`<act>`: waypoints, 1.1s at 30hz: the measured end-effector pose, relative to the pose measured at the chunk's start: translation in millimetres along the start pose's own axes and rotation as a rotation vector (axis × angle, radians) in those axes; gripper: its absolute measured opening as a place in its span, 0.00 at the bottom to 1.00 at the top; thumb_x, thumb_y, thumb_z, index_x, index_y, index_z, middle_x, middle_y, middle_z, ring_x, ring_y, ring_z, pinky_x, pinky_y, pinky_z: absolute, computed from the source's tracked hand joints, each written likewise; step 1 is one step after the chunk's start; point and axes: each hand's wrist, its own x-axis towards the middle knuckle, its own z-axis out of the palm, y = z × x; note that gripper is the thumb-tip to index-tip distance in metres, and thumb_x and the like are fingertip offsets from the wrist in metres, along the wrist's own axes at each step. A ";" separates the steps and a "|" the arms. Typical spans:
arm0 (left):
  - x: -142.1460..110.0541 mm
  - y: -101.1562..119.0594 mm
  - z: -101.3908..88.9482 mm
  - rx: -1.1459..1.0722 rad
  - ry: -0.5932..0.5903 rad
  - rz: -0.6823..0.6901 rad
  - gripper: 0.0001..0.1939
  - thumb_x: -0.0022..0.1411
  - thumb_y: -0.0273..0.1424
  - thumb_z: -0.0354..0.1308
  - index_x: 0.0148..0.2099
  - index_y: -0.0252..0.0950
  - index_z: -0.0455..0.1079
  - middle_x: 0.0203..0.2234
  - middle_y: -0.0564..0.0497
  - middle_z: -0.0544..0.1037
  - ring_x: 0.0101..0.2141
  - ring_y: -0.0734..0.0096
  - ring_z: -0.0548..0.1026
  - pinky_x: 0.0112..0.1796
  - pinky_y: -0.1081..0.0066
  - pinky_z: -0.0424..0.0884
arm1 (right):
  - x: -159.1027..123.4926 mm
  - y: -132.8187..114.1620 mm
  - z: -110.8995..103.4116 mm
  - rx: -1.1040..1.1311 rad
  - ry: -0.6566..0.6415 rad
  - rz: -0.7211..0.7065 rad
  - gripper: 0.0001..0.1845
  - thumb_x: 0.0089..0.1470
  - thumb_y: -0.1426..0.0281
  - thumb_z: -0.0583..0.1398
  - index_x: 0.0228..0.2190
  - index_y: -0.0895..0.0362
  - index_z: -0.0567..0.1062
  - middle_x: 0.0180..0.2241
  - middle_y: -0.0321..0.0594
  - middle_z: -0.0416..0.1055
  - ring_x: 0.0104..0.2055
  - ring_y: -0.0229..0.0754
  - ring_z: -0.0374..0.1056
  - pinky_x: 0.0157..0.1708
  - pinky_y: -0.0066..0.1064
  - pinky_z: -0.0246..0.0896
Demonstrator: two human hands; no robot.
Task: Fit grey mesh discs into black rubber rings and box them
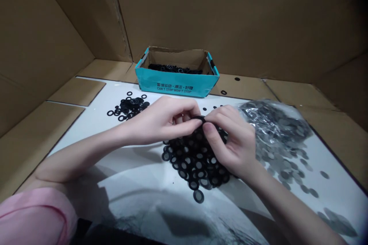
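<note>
My left hand (pixel 163 120) and my right hand (pixel 230 141) meet at their fingertips above a heap of black rings with grey discs inside (pixel 195 162). Both hands pinch one small black ring (pixel 201 118) between them, fingers closed. The heap lies on a white sheet (pixel 138 183) just below and between my hands. A smaller pile of plain black rings (pixel 129 107) sits beyond my left hand.
A teal cardboard box (pixel 176 84) holding black rings stands at the back. A clear plastic bag of grey discs (pixel 273 122) lies on the right, with loose discs (pixel 290 168) spilled in front of it. Brown cardboard walls (pixel 230 15) enclose the work surface.
</note>
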 end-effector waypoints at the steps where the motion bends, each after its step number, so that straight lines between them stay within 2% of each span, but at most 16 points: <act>1: -0.3 0.9 0.4 -0.009 -0.013 -0.009 0.07 0.64 0.29 0.52 0.34 0.31 0.66 0.23 0.54 0.71 0.25 0.82 0.69 0.23 0.84 0.62 | 1.1 0.3 -1.4 0.000 -0.019 -0.002 0.07 0.57 0.76 0.55 0.28 0.54 0.66 0.24 0.37 0.64 0.29 0.39 0.60 0.31 0.38 0.54; 4: -0.1 1.6 0.3 -0.124 -0.061 -0.059 0.06 0.64 0.28 0.52 0.34 0.32 0.64 0.22 0.55 0.72 0.24 0.80 0.73 0.23 0.84 0.66 | 1.4 0.6 -0.9 0.049 -0.035 -0.018 0.09 0.57 0.78 0.56 0.27 0.55 0.65 0.23 0.36 0.64 0.28 0.38 0.59 0.30 0.36 0.54; 9: 2.0 -1.0 -3.1 -0.233 -0.152 -0.113 0.08 0.62 0.29 0.56 0.31 0.32 0.63 0.18 0.56 0.71 0.20 0.81 0.70 0.21 0.83 0.64 | -3.7 -1.4 7.4 0.116 0.117 -0.059 0.09 0.53 0.81 0.58 0.28 0.55 0.67 0.25 0.36 0.65 0.29 0.37 0.61 0.30 0.35 0.55; 12: 2.3 -1.4 -3.4 -0.223 -0.086 -0.067 0.06 0.62 0.28 0.56 0.33 0.31 0.66 0.19 0.56 0.71 0.21 0.82 0.71 0.22 0.83 0.65 | -5.5 -1.3 9.0 0.177 0.093 0.042 0.08 0.57 0.78 0.57 0.27 0.55 0.68 0.25 0.36 0.65 0.29 0.37 0.61 0.31 0.34 0.55; 17: 0.6 -1.3 0.1 -0.117 0.093 0.105 0.08 0.57 0.29 0.64 0.37 0.30 0.70 0.26 0.53 0.75 0.26 0.79 0.75 0.29 0.81 0.72 | -10.4 5.5 12.3 0.535 0.031 0.315 0.13 0.62 0.66 0.53 0.27 0.54 0.69 0.26 0.36 0.64 0.29 0.37 0.60 0.29 0.32 0.55; 20: -1.1 -1.0 1.6 0.038 0.172 0.257 0.08 0.57 0.29 0.65 0.36 0.30 0.71 0.27 0.53 0.77 0.27 0.81 0.74 0.31 0.82 0.72 | -13.6 9.0 15.1 0.681 0.002 0.333 0.13 0.62 0.64 0.53 0.28 0.54 0.71 0.27 0.36 0.65 0.30 0.38 0.61 0.31 0.32 0.56; 24: -4.5 0.9 0.2 0.276 0.223 0.397 0.04 0.59 0.27 0.63 0.35 0.32 0.71 0.25 0.56 0.78 0.25 0.84 0.73 0.30 0.85 0.68 | -11.7 8.3 10.9 0.627 -0.019 0.255 0.11 0.62 0.66 0.54 0.29 0.53 0.72 0.28 0.36 0.68 0.32 0.38 0.63 0.33 0.32 0.58; 29: -9.1 2.8 -3.7 0.418 0.213 0.432 0.02 0.62 0.26 0.60 0.35 0.32 0.71 0.25 0.55 0.77 0.26 0.83 0.72 0.31 0.84 0.66 | -1.9 5.3 -2.4 0.276 -0.016 0.014 0.06 0.59 0.74 0.56 0.34 0.53 0.72 0.29 0.37 0.71 0.33 0.39 0.65 0.35 0.35 0.61; 33: -10.0 3.0 -1.4 0.443 0.217 0.465 0.04 0.63 0.25 0.58 0.35 0.30 0.71 0.24 0.54 0.76 0.25 0.82 0.71 0.29 0.83 0.65 | 0.3 5.1 -4.5 0.017 0.055 -0.178 0.09 0.55 0.79 0.57 0.35 0.53 0.70 0.29 0.39 0.72 0.32 0.41 0.65 0.33 0.37 0.61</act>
